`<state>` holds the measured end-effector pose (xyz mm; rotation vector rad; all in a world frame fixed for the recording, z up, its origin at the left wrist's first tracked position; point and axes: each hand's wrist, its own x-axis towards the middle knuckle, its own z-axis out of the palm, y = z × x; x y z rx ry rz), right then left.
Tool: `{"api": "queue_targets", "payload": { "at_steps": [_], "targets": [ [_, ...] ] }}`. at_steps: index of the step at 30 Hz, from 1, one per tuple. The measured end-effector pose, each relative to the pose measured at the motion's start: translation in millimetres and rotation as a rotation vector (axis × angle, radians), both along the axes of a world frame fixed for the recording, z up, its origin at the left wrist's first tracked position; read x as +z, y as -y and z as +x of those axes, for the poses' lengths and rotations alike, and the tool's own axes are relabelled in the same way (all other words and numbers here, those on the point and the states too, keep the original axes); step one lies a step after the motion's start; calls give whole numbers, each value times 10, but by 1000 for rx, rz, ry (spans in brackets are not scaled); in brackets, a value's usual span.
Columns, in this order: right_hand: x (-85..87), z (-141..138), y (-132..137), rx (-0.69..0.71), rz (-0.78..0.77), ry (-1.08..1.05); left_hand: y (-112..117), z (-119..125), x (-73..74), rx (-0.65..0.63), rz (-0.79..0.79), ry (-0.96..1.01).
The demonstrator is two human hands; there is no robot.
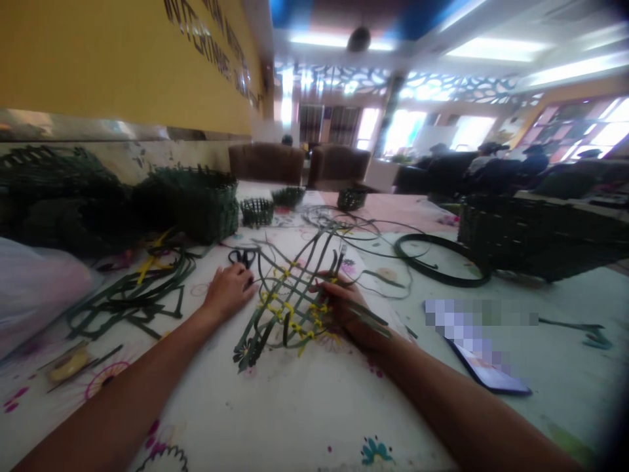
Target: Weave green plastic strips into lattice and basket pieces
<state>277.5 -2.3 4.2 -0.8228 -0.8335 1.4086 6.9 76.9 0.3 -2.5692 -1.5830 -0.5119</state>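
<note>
An open weave of flat green strips (295,288), tied at several crossings with yellow strips (293,322), lies on the table between my hands. My right hand (351,314) is closed on green strips at the weave's right side, and a few strip ends stick out past its fingers. My left hand (230,288) rests at the weave's left, fingers curled over the lower part of black-handled scissors (242,258). The scissors' loops show beyond the fingers; the blades are mostly hidden. A cut flower-shaped end (244,354) is at the weave's near left corner.
Loose green strips (137,295) and a plastic bag (39,288) lie at left. Dark green baskets (206,203) stand behind them; a larger basket (535,233) stands right. A coiled strip (442,282) and a phone-like slab (491,370) lie right. People sit far back.
</note>
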Motion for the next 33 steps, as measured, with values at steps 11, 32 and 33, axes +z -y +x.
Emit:
{"api": "queue_targets", "payload": {
  "at_steps": [11, 32, 33],
  "targets": [
    [-174, 62, -173, -172, 59, -66, -129, -384, 92, 155, 129, 96],
    [-23, -253, 371, 441, 867, 1115, 73, -5, -2, 1, -786, 1518],
    [-2, -255, 389, 446, 912, 1165, 56, -45, -6, -9, -804, 1503]
  ]
}}
